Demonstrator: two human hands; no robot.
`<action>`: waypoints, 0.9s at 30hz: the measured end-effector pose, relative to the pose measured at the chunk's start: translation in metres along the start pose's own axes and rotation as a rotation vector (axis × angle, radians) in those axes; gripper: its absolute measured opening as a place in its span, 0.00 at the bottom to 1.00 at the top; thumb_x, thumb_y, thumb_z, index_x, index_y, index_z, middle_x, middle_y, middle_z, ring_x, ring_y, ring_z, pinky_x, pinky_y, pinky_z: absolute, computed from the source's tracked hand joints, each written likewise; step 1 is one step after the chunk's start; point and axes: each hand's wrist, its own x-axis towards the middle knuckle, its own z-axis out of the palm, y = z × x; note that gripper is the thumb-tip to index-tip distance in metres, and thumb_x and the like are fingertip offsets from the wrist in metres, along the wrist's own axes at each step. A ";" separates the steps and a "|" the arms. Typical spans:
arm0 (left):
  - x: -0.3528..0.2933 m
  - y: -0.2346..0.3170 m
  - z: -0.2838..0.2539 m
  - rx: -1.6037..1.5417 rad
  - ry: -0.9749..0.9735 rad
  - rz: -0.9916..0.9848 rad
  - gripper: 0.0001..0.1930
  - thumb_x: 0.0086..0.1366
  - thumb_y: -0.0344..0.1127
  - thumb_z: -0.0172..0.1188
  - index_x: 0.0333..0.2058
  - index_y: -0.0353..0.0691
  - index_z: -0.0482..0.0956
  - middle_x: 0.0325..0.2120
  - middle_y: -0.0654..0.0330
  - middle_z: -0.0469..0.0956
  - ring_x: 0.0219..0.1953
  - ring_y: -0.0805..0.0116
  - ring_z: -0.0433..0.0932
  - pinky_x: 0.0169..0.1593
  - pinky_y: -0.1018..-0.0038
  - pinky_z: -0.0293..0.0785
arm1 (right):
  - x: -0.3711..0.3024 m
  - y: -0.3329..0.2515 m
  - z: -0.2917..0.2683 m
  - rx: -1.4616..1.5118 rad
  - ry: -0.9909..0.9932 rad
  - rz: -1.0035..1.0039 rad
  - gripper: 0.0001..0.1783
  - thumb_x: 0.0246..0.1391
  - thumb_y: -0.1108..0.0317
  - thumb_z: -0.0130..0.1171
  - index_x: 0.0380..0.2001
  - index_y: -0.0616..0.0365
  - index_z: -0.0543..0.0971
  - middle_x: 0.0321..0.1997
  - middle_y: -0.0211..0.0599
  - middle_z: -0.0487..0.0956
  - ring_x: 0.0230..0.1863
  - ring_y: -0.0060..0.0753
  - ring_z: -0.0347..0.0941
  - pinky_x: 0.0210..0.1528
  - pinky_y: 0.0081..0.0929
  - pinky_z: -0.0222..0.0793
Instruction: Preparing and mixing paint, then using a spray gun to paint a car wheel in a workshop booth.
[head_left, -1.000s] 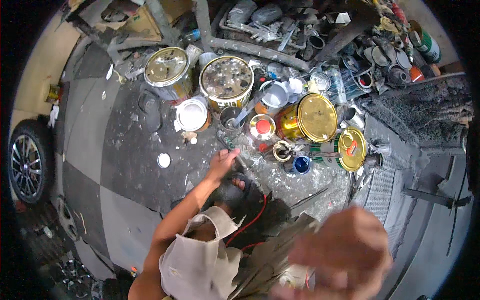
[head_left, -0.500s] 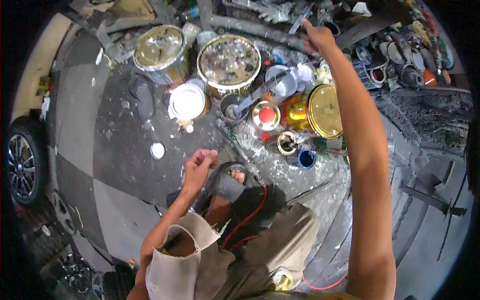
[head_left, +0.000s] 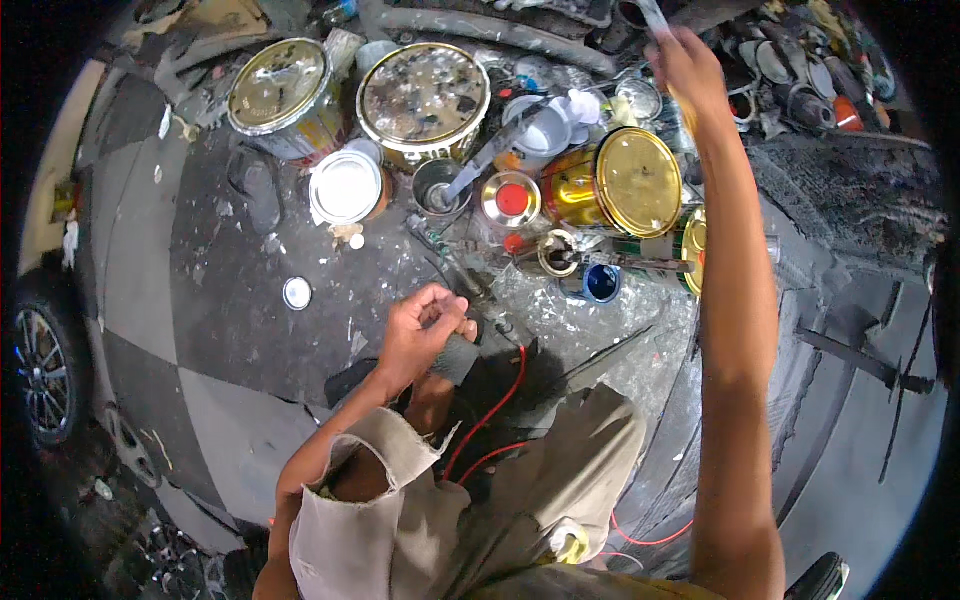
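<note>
My right hand [head_left: 690, 75] is stretched out to the far right, its fingers closed around a pale, flat, see-through strip [head_left: 652, 18] that points away from me. Below it stands a gold tin [head_left: 640, 182] with a shiny lid. My left hand [head_left: 422, 335] is curled closed above my sandalled foot, thumb against the fingers, with nothing visible in it. Ahead of that hand lies a spray gun-like tool with a hose fitting [head_left: 478, 282]. A grey cup [head_left: 436, 192] beyond holds a long translucent stirring stick [head_left: 492, 152].
Large paint buckets [head_left: 424, 100] [head_left: 280, 88] stand at the back. Nearer are a white-lidded can [head_left: 346, 188], a red-capped tin [head_left: 511, 200], a blue-stained cup [head_left: 601, 284] and a small round lid [head_left: 297, 293]. A red hose [head_left: 497, 410] runs by my foot. Clutter fills the far right.
My right hand has moved farther right with the strip, which now points more upright. My left hand has come slightly right and curled tighter. The whole view has shifted.
</note>
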 end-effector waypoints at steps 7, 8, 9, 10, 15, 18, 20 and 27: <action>0.013 -0.001 0.033 0.069 -0.353 0.017 0.06 0.70 0.28 0.58 0.34 0.31 0.76 0.26 0.64 0.79 0.31 0.75 0.82 0.38 0.77 0.78 | -0.262 -0.012 -0.189 -0.034 0.062 0.317 0.12 0.64 0.66 0.50 0.26 0.58 0.74 0.22 0.17 0.65 0.25 0.12 0.57 0.26 0.19 0.51; 0.013 0.000 0.036 0.042 -0.348 -0.012 0.07 0.71 0.29 0.58 0.34 0.31 0.76 0.26 0.64 0.79 0.30 0.75 0.82 0.36 0.77 0.79 | -0.286 -0.011 -0.200 0.003 0.068 0.368 0.11 0.63 0.67 0.50 0.27 0.58 0.75 0.21 0.17 0.66 0.24 0.11 0.57 0.25 0.19 0.51; 0.013 0.001 0.039 0.016 -0.341 -0.045 0.07 0.71 0.30 0.58 0.34 0.32 0.76 0.25 0.64 0.78 0.30 0.74 0.82 0.35 0.76 0.80 | -0.305 -0.009 -0.208 0.043 0.071 0.419 0.10 0.62 0.68 0.50 0.27 0.58 0.76 0.21 0.17 0.66 0.23 0.11 0.57 0.25 0.19 0.51; 0.015 0.010 0.044 0.049 -0.364 -0.082 0.08 0.71 0.32 0.59 0.35 0.33 0.76 0.27 0.64 0.78 0.30 0.77 0.80 0.33 0.76 0.81 | -0.321 -0.005 -0.213 0.132 0.108 0.419 0.09 0.61 0.69 0.52 0.28 0.59 0.77 0.20 0.17 0.67 0.22 0.11 0.57 0.24 0.18 0.52; 0.024 0.015 0.070 0.135 -0.402 -0.061 0.08 0.70 0.34 0.61 0.37 0.35 0.77 0.29 0.66 0.77 0.29 0.83 0.73 0.29 0.78 0.82 | -0.374 0.003 -0.242 0.104 0.067 0.547 0.07 0.60 0.71 0.55 0.28 0.60 0.78 0.22 0.19 0.70 0.24 0.11 0.60 0.27 0.18 0.55; 0.032 0.037 0.100 0.359 -0.446 0.135 0.09 0.67 0.36 0.64 0.37 0.35 0.78 0.28 0.67 0.78 0.29 0.84 0.72 0.30 0.78 0.79 | -0.399 0.012 -0.256 -0.109 -0.004 0.475 0.06 0.58 0.72 0.57 0.32 0.65 0.77 0.25 0.23 0.71 0.30 0.17 0.62 0.36 0.20 0.59; 0.050 0.030 0.111 0.410 -0.476 0.299 0.09 0.67 0.35 0.64 0.37 0.35 0.79 0.27 0.68 0.80 0.28 0.82 0.72 0.33 0.77 0.74 | -0.408 0.005 -0.266 -0.142 -0.019 0.447 0.06 0.59 0.73 0.58 0.33 0.66 0.77 0.26 0.24 0.69 0.31 0.18 0.61 0.36 0.20 0.58; 0.037 0.053 0.146 0.057 -0.876 -0.102 0.20 0.69 0.39 0.64 0.55 0.36 0.76 0.39 0.61 0.80 0.33 0.76 0.78 0.36 0.77 0.75 | -0.429 0.002 -0.259 0.104 -0.102 0.576 0.08 0.64 0.69 0.58 0.41 0.64 0.79 0.33 0.24 0.70 0.36 0.16 0.63 0.38 0.18 0.60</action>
